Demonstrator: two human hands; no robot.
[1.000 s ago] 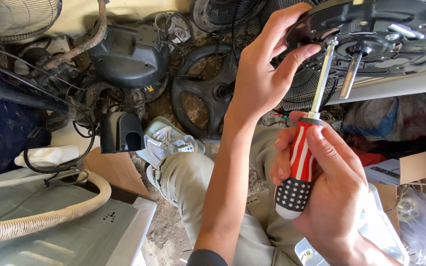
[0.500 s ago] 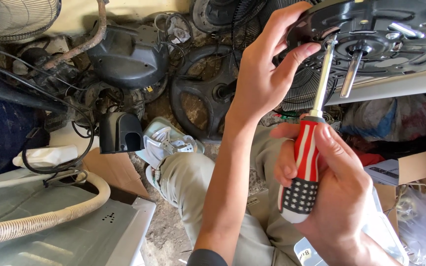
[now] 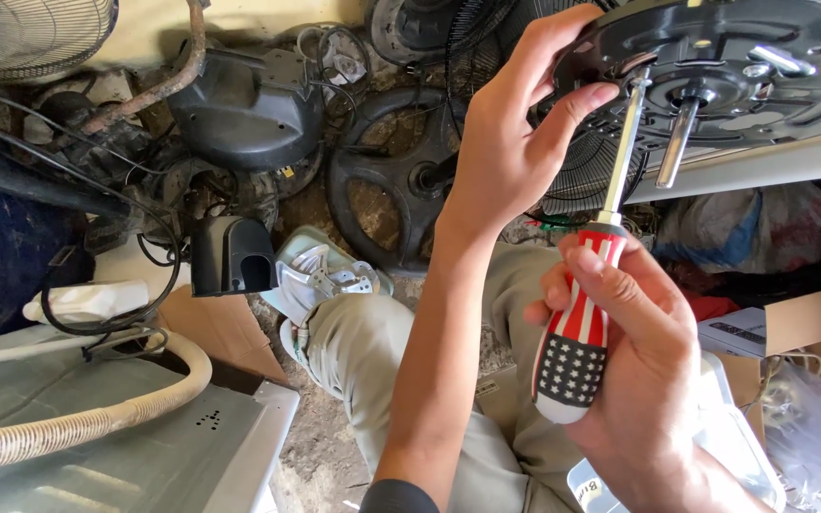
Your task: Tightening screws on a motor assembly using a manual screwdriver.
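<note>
Two hands are working close together on a fan motor housing. The right hand (image 3: 648, 380) is closing its fingers around the red, white and blue handle of a screwdriver (image 3: 589, 313), thumb lying across the grip, and is holding the tool upright so that its metal shaft is meeting the underside of the black round motor housing (image 3: 743, 66). The left hand (image 3: 515, 142) is pinching the rim of that housing, fingers curling over the top edge and thumb pressing from below. A bare metal spindle (image 3: 678, 142) is sticking down from the middle of the housing, just beside the screwdriver shaft. Below the hands, the person's knees in grey trousers (image 3: 372, 351) are showing. Farther out, a black fan base (image 3: 391, 180), a corrugated hose (image 3: 78, 427) and a cardboard box (image 3: 800, 332) are lying on the ground.
</note>
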